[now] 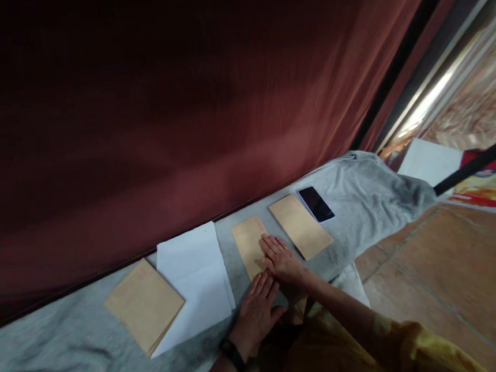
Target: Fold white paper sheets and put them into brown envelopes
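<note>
A brown envelope [247, 239] lies on the grey cloth in front of me. My right hand [283, 259] rests flat across its right side, fingers stretched out. My left hand [258, 308], with a dark band on the wrist, lies at the envelope's near end with its fingers extended. The fingertips of both hands almost meet, and they hide the lower part of the envelope. Another brown piece [301, 306] shows partly below my right wrist; what it belongs to is hidden. To the right lies a second brown envelope [301, 227].
A phone [317, 204] lies beside the right envelope. On the left, several brown envelopes [145, 305] overlap white paper sheets [199, 271]. The grey cloth [362, 199] covers a narrow surface against a dark red curtain [225, 124]. Tiled floor [455, 272] extends at right.
</note>
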`<state>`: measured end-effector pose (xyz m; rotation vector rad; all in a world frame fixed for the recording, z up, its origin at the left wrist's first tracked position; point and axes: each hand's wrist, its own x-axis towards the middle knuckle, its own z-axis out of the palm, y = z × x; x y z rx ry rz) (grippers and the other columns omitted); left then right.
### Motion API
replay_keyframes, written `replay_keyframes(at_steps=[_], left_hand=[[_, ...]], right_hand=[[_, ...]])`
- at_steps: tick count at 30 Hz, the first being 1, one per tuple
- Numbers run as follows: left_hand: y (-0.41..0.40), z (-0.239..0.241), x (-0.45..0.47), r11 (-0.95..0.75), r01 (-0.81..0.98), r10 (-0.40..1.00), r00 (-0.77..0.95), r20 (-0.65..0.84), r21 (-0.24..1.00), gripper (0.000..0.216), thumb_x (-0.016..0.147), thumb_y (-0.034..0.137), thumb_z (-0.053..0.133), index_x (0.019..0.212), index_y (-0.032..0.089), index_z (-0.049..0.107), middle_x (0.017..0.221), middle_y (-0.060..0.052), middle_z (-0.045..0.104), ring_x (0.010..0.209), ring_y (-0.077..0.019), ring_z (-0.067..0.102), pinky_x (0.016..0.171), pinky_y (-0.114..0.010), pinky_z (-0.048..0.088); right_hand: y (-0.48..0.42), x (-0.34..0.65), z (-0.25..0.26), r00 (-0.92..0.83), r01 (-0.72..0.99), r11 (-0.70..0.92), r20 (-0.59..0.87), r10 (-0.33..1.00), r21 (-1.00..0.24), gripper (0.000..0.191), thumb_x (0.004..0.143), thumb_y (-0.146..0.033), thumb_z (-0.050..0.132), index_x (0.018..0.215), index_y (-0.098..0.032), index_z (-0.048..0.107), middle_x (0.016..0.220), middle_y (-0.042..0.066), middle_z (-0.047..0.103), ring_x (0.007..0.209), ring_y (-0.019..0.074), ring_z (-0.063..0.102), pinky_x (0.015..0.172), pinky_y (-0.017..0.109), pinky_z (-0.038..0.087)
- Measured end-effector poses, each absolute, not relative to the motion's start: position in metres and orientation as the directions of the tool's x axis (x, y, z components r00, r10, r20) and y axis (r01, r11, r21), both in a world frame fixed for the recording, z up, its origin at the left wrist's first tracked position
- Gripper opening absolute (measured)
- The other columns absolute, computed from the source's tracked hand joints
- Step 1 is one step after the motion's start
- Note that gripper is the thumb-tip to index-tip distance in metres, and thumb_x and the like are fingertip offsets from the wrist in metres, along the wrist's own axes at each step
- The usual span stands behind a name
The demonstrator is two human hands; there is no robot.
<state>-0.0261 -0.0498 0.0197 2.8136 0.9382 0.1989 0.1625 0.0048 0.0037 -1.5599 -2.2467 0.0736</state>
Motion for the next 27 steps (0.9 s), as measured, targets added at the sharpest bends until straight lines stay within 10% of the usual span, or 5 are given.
replay_keyframes(at_steps=[11, 17, 27], left_hand=[[-0.074, 0.019, -0.035, -0.742, 0.65, 0.67, 0.733, 0.122, 0.166, 0.073, 0.096, 0.035, 0.052, 0.159, 0.018, 0.019, 0.163, -0.011, 0.029, 0.15, -0.0266, 0.029, 0.118, -0.045, 0.036], [-0.078, 0.014, -0.038, -0.676, 0.703, 0.734, 0.668, 0.124, 0.221, 0.059, 0.099, 0.03, 0.044, 0.156, 0.02, 0.031, 0.158, -0.009, 0.042, 0.146, -0.0242, 0.038, 0.114, -0.045, 0.043], [-0.036, 0.024, 0.054, -0.081, 0.483, 0.946, 0.313, -0.085, 0.872, 0.048, 0.092, 0.03, 0.049, 0.139, 0.018, 0.057, 0.145, -0.012, 0.057, 0.135, -0.0259, 0.052, 0.115, -0.045, 0.041]], right_hand=[[-0.096, 0.192, 0.014, -0.413, 0.825, 0.48, 0.261, 0.873, -0.299, 0.068, 0.1, -0.037, 0.053, 0.158, -0.016, 0.025, 0.16, 0.011, 0.035, 0.145, 0.023, 0.039, 0.121, 0.044, 0.034], [-0.096, 0.205, 0.015, -0.39, 0.792, 0.459, 0.245, 0.888, -0.402, 0.058, 0.1, -0.032, 0.05, 0.155, -0.019, 0.034, 0.157, 0.009, 0.042, 0.145, 0.0219, 0.038, 0.119, 0.044, 0.036], [-0.046, 0.308, 0.004, 0.307, 0.862, -0.047, 0.446, 0.84, -0.505, 0.04, 0.103, -0.033, 0.036, 0.133, -0.019, 0.059, 0.126, 0.015, 0.062, 0.119, 0.0277, 0.056, 0.101, 0.049, 0.05]])
